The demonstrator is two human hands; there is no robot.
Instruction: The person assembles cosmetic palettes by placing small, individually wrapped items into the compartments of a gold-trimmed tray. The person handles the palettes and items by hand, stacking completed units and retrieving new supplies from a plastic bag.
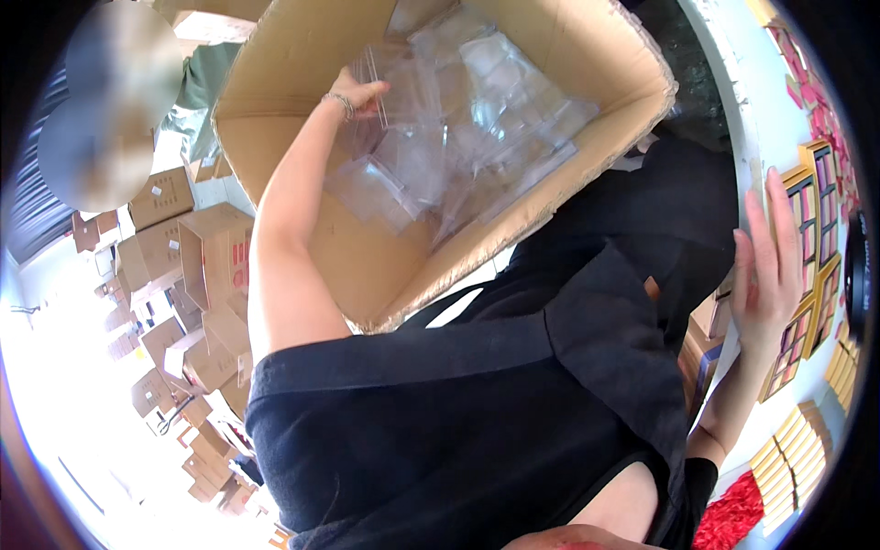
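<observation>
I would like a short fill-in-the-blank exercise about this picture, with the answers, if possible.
1. The left hand reaches into a box made of ____.
2. The right hand is ____ this box.
3. The left hand has a ____ around its wrist.
4. The shredded-looking material at lower right is coloured ____.

Missing words: cardboard; outside; bracelet; red.

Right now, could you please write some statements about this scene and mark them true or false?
1. The left hand is inside the cardboard box. True.
2. Both hands are inside it. False: the right hand is outside, near the white surface.
3. A bracelet is on the left wrist. True.
4. The box contents form one neat stack. False: the clear plastic pieces lie loose, at various angles.
5. A red heap shows at lower right. True.
</observation>
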